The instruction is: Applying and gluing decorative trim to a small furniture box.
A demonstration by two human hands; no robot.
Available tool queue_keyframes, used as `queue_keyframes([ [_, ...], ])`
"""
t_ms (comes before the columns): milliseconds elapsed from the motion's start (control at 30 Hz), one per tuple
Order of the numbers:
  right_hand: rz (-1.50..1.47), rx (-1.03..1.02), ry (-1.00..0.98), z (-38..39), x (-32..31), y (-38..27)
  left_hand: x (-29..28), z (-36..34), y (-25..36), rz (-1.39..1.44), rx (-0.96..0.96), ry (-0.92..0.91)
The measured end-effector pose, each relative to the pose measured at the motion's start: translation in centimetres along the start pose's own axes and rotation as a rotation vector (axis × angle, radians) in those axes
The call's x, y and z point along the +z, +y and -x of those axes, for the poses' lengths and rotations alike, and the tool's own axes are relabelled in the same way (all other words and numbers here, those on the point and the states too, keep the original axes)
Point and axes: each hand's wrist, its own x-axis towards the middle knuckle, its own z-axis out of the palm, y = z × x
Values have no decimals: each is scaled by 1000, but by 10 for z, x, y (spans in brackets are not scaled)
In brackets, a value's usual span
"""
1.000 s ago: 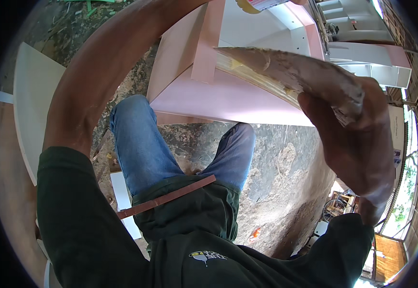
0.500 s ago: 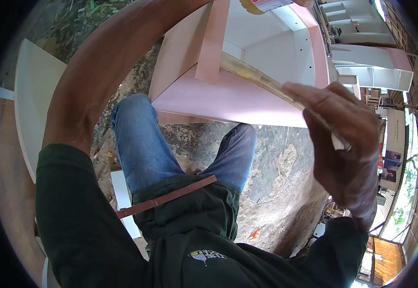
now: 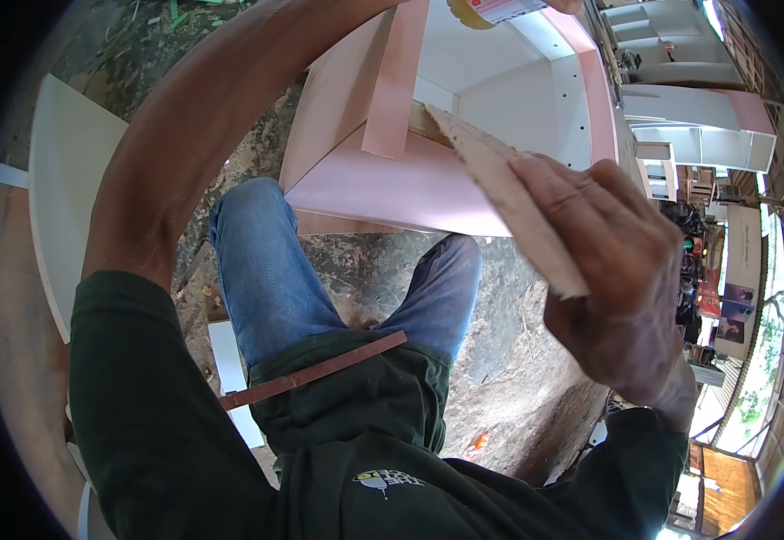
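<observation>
My right hand [image 3: 621, 243] is closed around a thin, pale flat piece of wood [image 3: 509, 193], its broad face showing. The tip of the wood meets the front edge of a pink and white cabinet box [image 3: 374, 193], beside a pink strip [image 3: 395, 90] that overhangs that edge. My left arm reaches over the box past the top of the view. Only fingertips of my left hand [image 3: 567, 4] show, at the end of a printed can [image 3: 500, 11] with a yellowish end, held above the box's white inside. The rest of that hand is out of view.
A narrow brown strip [image 3: 315, 371] lies across my lap. To the left stands a white curved panel [image 3: 68, 180], and a white board piece [image 3: 230, 360] lies by my leg. Open white cabinets [image 3: 698, 126] stand at the far right. The floor [image 3: 518, 333] is rough and stained.
My right hand has moved left and turned the wood from edge-on to show its flat face. The can and my left arm have hardly moved.
</observation>
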Motion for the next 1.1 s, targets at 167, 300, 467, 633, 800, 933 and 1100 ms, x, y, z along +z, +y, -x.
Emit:
queue_keyframes([
  [167, 13, 23, -70, 11, 0, -14, -6, 5, -2, -2, 2, 6],
  [300, -59, -35, -124, 10, -32, 18, -12, 3, 7, -12, -25, -73],
  [467, 51, -294, 12, -19, -17, 60, -11, 2, 13, -15, -54, -75],
  [633, -83, -419, 94, -28, 19, 84, -11, 1, 10, -28, -50, -69],
  [800, -92, -486, 104, -38, 31, 84, -8, 2, 5, -25, -35, -68],
  [933, -170, -506, 127, -43, 39, 85, -10, 2, 3, -14, -42, -54],
  [1100, -190, -481, 35, -43, 21, 84, -9, 0, 5, 11, -49, -81],
])
